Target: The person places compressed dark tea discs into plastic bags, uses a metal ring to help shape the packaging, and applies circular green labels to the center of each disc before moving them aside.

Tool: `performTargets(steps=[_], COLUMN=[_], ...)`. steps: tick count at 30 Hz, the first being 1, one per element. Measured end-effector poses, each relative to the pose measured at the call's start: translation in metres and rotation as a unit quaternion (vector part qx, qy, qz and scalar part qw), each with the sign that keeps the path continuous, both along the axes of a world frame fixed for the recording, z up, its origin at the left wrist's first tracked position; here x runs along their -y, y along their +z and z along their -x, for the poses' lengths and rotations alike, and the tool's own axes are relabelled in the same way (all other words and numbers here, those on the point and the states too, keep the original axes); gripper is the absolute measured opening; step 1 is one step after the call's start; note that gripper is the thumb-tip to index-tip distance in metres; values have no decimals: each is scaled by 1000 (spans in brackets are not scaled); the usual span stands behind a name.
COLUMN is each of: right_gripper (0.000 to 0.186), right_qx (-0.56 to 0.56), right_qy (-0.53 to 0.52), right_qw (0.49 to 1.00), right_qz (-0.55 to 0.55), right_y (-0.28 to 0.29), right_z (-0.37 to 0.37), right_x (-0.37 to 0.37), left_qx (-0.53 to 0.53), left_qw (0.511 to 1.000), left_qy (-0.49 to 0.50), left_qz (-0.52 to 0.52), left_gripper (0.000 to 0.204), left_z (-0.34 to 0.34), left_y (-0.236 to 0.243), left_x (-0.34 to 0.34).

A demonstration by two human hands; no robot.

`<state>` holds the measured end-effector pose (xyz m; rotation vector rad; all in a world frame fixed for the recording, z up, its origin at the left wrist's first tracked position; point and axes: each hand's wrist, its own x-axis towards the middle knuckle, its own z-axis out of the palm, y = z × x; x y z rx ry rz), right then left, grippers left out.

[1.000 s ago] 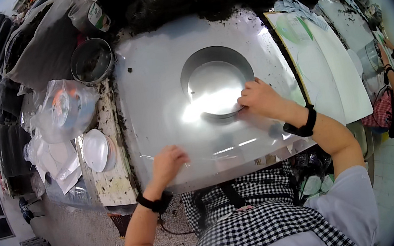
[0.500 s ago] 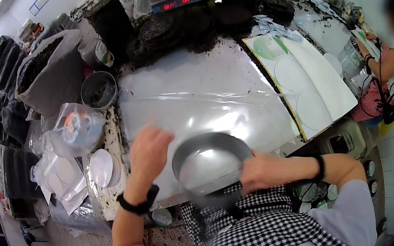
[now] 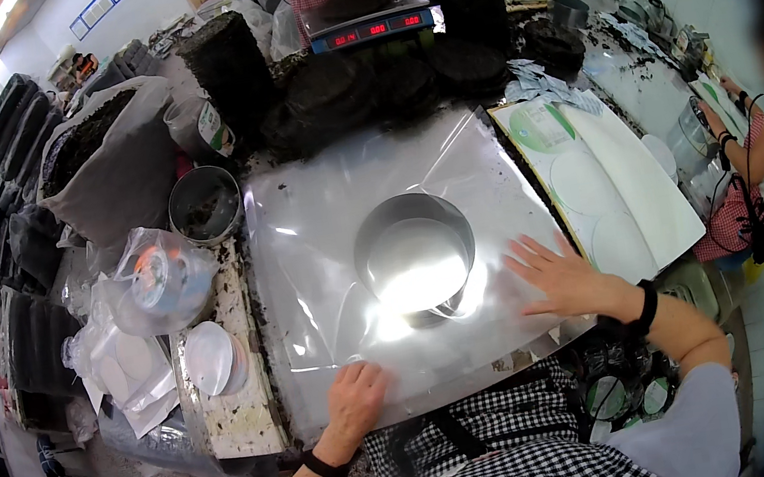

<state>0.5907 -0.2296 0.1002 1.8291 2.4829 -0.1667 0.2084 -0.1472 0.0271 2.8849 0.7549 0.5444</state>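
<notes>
A round metal ring [image 3: 460, 237] stands on a clear plastic sheet [image 3: 305, 249] that covers the shiny worktable, and bright light reflects inside it. Neither hand touches the ring. My right hand [image 3: 559, 280] is open to the right of it, fingers spread over the sheet. Toward the sheet's near left side, my left hand [image 3: 355, 396] is closed, its fingers curled down against the plastic. Whether it pinches the sheet is hidden under the fingers.
A digital scale [image 3: 377, 28] stands at the far side behind stacks of dark round cakes [image 3: 332, 89]. Left are a metal pot [image 3: 204, 205], a bagged roll [image 3: 159, 284] and round discs [image 3: 211, 358]. Right lies a white printed sheet stack [image 3: 617, 176]; a co-worker [image 3: 750, 148] is beyond.
My right hand has let go of the metal ring, which now stands farther out on the sheet. My right hand has opened; my left has come down to the near edge. The sheet's cross fold has shifted.
</notes>
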Motion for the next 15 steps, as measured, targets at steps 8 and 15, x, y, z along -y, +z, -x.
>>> performTargets(steps=[8,15], right_gripper=[93,18], right_qx=[78,-164], right_qy=[65,54], right_qw=[869,985], right_qz=[484,-21], right_y=[-12,89], right_z=[-73,-18], right_x=[1,-328], left_qx=[-67,34], left_qw=[916,868], left_qy=[-61,485], left_qz=[390,102], left_gripper=[31,59], left_z=[33,139], left_y=[37,61], left_x=[6,-86])
